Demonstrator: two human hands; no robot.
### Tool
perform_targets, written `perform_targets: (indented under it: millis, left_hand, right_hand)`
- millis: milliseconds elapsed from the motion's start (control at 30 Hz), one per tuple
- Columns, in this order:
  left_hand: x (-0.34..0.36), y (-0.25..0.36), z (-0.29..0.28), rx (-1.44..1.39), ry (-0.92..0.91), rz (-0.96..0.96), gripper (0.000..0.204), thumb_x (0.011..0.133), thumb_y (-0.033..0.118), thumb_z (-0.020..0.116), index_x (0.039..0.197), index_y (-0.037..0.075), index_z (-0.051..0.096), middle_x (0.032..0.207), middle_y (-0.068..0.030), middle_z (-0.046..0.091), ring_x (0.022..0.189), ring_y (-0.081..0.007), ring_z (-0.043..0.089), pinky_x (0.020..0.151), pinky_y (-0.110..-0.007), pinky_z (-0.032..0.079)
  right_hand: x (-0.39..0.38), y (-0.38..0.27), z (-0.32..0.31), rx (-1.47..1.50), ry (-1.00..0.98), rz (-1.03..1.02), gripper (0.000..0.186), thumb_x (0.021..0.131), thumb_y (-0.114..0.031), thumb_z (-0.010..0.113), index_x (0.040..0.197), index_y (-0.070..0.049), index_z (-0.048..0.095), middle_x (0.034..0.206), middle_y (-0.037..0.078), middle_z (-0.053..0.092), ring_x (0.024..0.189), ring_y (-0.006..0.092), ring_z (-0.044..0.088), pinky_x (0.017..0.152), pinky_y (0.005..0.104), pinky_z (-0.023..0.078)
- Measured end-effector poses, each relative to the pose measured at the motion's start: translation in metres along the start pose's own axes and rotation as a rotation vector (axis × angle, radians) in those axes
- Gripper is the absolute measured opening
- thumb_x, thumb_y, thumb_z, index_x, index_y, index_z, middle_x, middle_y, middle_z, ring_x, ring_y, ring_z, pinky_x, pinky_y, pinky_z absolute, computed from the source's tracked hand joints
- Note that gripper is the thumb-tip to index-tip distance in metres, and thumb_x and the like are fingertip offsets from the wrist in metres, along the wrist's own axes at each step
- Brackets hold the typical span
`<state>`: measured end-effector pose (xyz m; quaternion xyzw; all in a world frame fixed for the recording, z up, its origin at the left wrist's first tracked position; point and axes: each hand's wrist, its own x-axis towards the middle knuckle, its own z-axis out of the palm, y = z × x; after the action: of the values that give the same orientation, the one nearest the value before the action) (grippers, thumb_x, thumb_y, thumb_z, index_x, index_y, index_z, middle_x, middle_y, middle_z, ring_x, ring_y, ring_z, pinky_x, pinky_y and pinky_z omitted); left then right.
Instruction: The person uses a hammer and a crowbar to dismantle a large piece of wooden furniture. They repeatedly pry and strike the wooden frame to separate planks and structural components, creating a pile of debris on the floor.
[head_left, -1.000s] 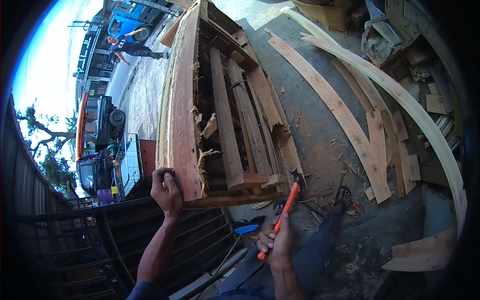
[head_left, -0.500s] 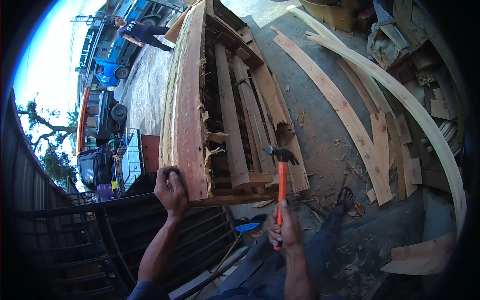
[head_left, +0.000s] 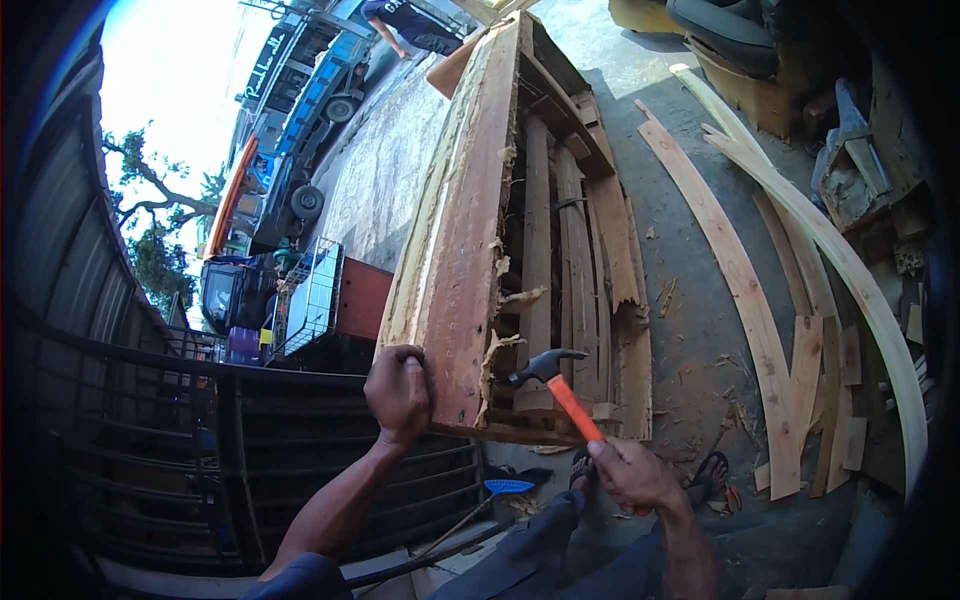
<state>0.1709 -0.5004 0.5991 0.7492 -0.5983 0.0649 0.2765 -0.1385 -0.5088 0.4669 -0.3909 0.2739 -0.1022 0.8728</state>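
Observation:
A claw hammer with an orange handle [head_left: 574, 407] is gripped in my right hand [head_left: 632, 473]. It tilts up and to the left, its dark metal head over the near end of a long wooden furniture frame [head_left: 462, 330]. My left hand [head_left: 402, 396] is closed round the frame's near left corner. The frame's reddish side board carries yellowish padding [head_left: 428, 245] along its left side. Torn scraps of material [head_left: 502, 345] hang from the board's right edge. Inside, several lengthwise slats [head_left: 537, 230] show between dark gaps.
Long pale planks [head_left: 715, 240] lie on the concrete floor to the right, with wood debris around. A dark metal railing [head_left: 350, 460] stands at left, a blue rake-like tool [head_left: 508, 487] below it. Beyond are a wire cage [head_left: 310, 300], trucks [head_left: 310, 95] and a person [head_left: 415, 25].
The view has swung left, so the scene sits farther right. In my right hand the hammer has tipped from upright to leaning left, its head nearer the side board. My left hand keeps its grip.

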Motion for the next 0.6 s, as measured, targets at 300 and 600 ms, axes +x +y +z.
perform_targets:
  millis: [300, 600]
  left_hand:
    - [-0.002, -0.001, 0.000, 0.001, 0.012, 0.021, 0.011, 0.089, 0.003, 0.053, 0.088, 0.000, 0.064, 0.079, -0.0137, 0.064, 0.073, -0.0262, 0.065, 0.072, -0.035, 0.051]
    - [-0.001, 0.004, 0.000, -0.029, -0.016, 0.036, 0.012, 0.091, 0.001, 0.051, 0.090, -0.002, 0.062, 0.080, -0.0124, 0.063, 0.075, -0.0218, 0.063, 0.074, -0.033, 0.050]
  right_hand:
    - [0.005, 0.027, 0.008, 0.046, 0.444, -0.171, 0.031, 0.102, -0.033, 0.053, 0.089, -0.005, 0.052, 0.057, 0.005, 0.048, 0.042, 0.0156, 0.048, 0.041, 0.0330, 0.041]
    - [-0.033, 0.031, -0.006, -0.563, 0.555, -0.597, 0.032, 0.087, -0.019, 0.070, 0.114, -0.001, 0.068, 0.083, 0.018, 0.068, 0.072, 0.0306, 0.068, 0.065, 0.0389, 0.053]
